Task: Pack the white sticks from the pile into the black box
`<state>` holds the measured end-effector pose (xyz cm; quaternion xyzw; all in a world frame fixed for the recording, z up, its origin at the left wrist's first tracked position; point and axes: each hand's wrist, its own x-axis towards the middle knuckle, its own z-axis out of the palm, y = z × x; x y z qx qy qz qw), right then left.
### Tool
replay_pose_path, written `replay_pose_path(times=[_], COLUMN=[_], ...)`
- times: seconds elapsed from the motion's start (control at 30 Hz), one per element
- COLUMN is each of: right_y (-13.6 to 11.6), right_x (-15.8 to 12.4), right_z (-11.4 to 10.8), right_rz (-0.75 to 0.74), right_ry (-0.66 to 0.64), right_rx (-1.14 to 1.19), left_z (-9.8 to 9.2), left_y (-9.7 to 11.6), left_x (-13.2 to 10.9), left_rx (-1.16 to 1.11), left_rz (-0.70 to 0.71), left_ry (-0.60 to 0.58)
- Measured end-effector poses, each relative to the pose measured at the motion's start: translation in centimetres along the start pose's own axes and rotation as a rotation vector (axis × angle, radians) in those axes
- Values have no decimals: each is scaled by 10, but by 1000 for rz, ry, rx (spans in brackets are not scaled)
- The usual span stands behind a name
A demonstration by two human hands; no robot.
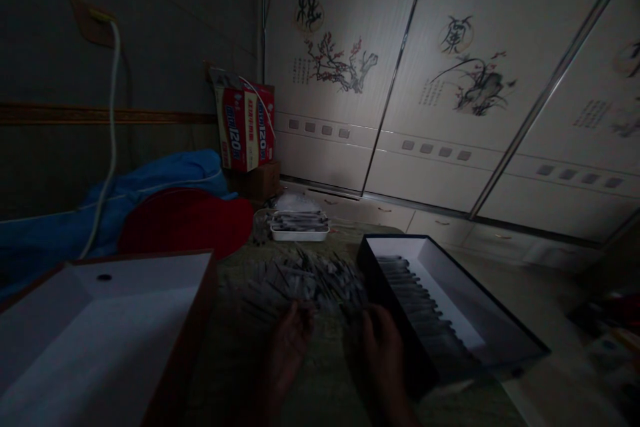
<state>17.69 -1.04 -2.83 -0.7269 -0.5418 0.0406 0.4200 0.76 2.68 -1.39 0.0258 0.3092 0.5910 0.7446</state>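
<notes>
A loose pile of thin, pen-like sticks [305,280], dark and pale grey, lies on the table in front of me. My left hand [290,343] is at the near edge of the pile with its fingers curled together. Dim light and blur hide what is in them. To its right, my right hand [384,343] has its fingers bent in at the pile's near right side, close to the dark box [400,340]; its fingertips are too dark to show what they grip. Inside that box, similar sticks [417,307] lie side by side in a row.
At the left stands an open box [195,320] with a white inside. Behind the pile is a white tray [300,235] holding more sticks. A red cushion-like thing [185,220], blue cloth [165,170], a red carton [245,123] and a white cable [114,120] are further back left.
</notes>
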Motion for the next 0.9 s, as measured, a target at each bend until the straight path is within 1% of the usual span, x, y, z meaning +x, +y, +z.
replay_pose_path(times=[0.07, 0.2, 0.33, 0.47, 0.6, 0.7, 0.8, 0.9], right_y=[1, -10, -22, -28, -30, -31, -32, -34], right_x=[6, 16, 25, 30, 32, 30, 20, 2], right_z=[1, 7, 15, 21, 22, 18, 11, 5], right_rz=[-73, -129, -154, -179, -183, -186, -197, -207], right_ry=[-101, -226, -288, -343, -363, -353, -341, -353], right_rx=[-137, -285, -444, -517, -513, -464, -387, -306], left_z=[1, 0, -5, -6, -6, -6, -5, -2], left_y=[2, 1, -1, -1, -1, -3, -4, -6], left_x=[-1, -1, 2, 5, 5, 5, 4, 4], left_rx=[-8, 19, 32, 67, 102, 116, 135, 178], left_rz=[-4, 12, 42, 54, 60, 74, 102, 118], left_ry=[10, -28, -118, -132, -155, -162, -166, -178])
